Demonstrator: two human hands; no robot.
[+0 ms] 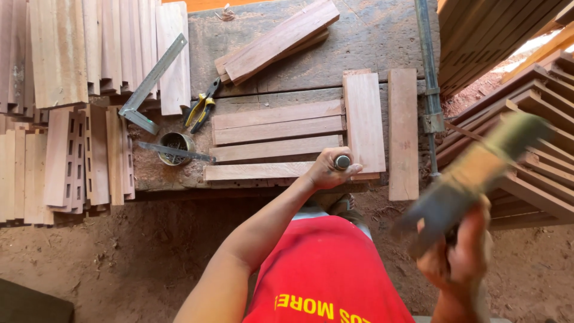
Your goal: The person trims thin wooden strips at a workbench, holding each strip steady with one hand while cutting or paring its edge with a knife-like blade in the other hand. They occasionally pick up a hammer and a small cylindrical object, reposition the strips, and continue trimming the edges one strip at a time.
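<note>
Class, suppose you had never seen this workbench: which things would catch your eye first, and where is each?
First the blurred hammer, raised in the right hand at lower right. Next the left hand at centre, holding a metal punch upright where the slats meet a crosswise board. Then the yellow-handled pliers and steel square to the left on the bench.

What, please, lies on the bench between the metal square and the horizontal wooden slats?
In the head view, yellow-handled pliers lie between the metal square and the horizontal slats.
</note>
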